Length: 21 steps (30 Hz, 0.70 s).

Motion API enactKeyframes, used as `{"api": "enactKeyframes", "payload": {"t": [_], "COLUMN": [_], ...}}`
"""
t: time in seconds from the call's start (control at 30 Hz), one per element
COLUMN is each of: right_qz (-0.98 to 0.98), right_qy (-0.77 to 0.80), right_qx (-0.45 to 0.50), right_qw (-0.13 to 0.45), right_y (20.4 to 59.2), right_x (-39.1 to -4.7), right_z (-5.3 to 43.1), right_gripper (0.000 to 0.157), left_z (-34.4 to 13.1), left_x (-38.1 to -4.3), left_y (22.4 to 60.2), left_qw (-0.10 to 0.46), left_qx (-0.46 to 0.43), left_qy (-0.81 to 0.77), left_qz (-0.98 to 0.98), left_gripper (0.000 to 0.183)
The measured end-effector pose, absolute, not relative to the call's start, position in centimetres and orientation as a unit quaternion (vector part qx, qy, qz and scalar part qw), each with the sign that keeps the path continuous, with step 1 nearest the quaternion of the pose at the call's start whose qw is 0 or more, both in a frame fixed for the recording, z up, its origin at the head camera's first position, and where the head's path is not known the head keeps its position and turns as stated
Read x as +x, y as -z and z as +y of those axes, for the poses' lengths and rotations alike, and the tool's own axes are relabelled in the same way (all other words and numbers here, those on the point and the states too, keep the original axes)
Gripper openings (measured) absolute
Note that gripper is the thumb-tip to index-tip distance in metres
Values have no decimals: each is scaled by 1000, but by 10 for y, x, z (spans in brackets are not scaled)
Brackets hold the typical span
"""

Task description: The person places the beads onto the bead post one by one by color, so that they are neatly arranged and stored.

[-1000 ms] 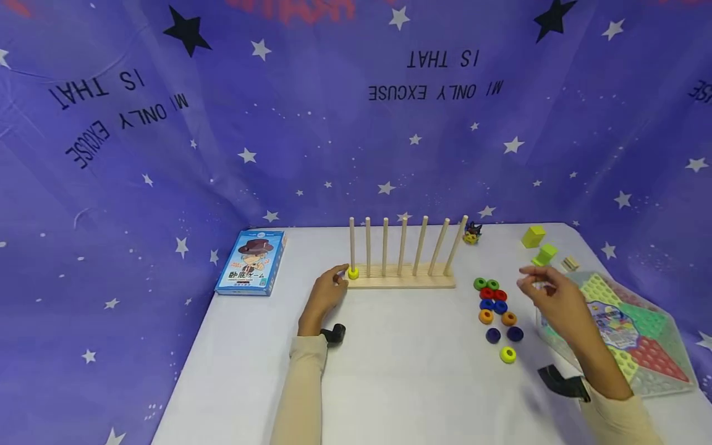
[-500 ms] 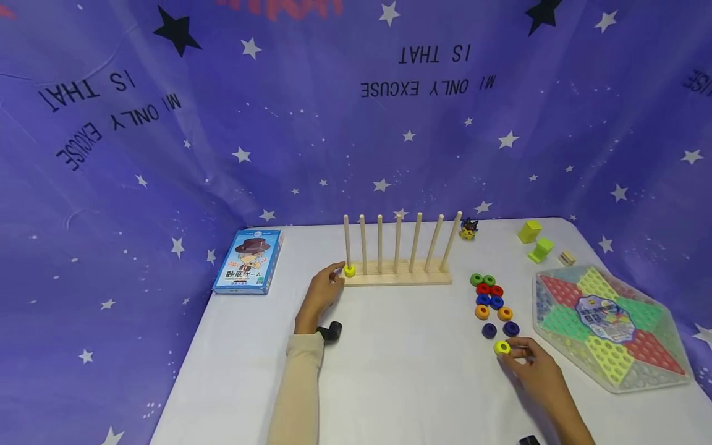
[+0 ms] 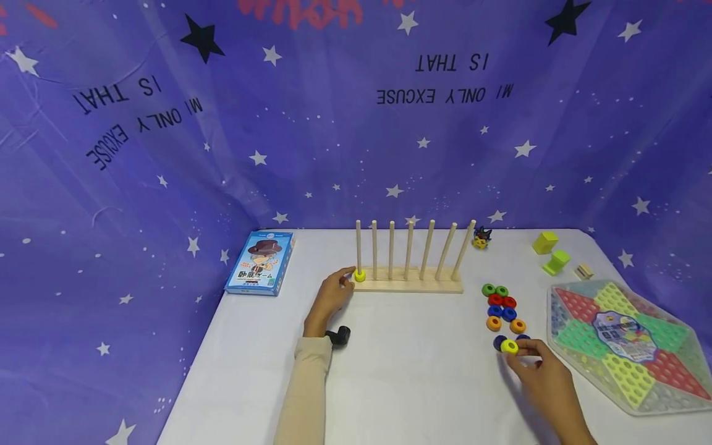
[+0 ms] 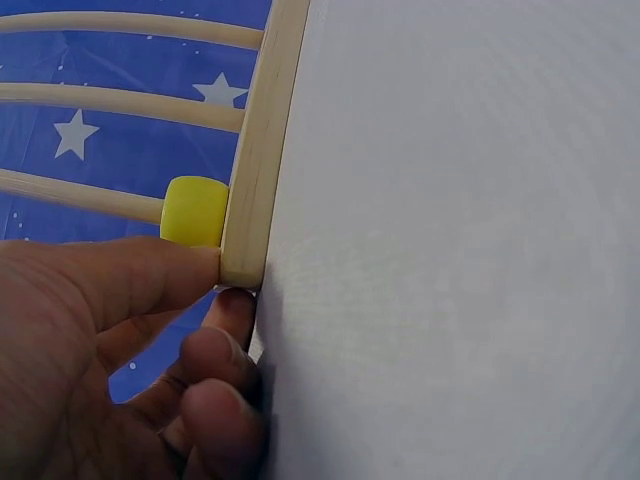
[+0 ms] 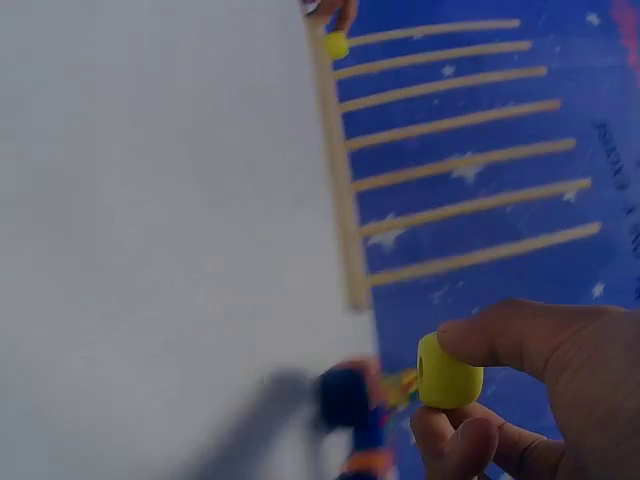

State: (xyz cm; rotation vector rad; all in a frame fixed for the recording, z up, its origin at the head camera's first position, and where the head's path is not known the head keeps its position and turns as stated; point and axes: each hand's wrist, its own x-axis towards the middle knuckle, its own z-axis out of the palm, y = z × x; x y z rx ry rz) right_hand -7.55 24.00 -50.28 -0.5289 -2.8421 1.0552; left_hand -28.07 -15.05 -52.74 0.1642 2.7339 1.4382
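My right hand [image 3: 547, 377] pinches a yellow bead [image 5: 450, 372] between thumb and fingers, held up off the table, in front of the dark blue beads [image 3: 499, 342]. The bead's hole shows in the head view. My left hand [image 3: 332, 293] holds the left end of a wooden peg stand [image 3: 408, 285], thumb and fingertips at the base's end. The stand carries several upright pegs. Another yellow bead [image 4: 194, 211] sits at the bottom of its leftmost peg, close to my left thumb. Pairs of green [image 3: 488, 290], red [image 3: 508, 302], blue [image 3: 495, 311] and orange beads [image 3: 518, 326] lie right of the stand.
A blue boxed game [image 3: 260, 264] lies at the back left. On the right are a hexagonal game board [image 3: 623, 337], green blocks [image 3: 546, 242] and a small wooden piece [image 3: 584, 271]. A small figurine [image 3: 481, 238] stands behind the stand. A purple starred cloth [image 3: 334, 123] hangs behind.
My right hand has come down from beside the game board, taken the yellow bead from the table and lifted it. My left hand stays at the stand's end. The head view has shifted slightly.
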Motion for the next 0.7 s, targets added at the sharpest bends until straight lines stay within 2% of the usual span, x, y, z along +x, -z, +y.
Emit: {"api": "enactKeyframes", "payload": {"t": [0.17, 0.27, 0.5, 0.7], "right_qz": [-922, -917, -912, -920], "right_qy": [-362, -371, -375, -354], "right_qx": [-73, 3, 130, 154], "right_qw": [119, 145, 104, 68], "right_y": [450, 410, 328, 305], "right_x": [-107, -133, -205, -255], "right_z": [204, 174, 96, 49], "right_gripper": [45, 40, 36, 31], "left_z": [-152, -153, -153, -151], "left_x": [-281, -281, -282, -281], "left_y": [528, 529, 530, 528], "left_qw": [20, 23, 9, 7], "left_qx": [55, 56, 60, 65], "left_qy": [-471, -469, -449, -448], "left_qz": [880, 881, 891, 892], "left_gripper": [42, 42, 42, 43]}}
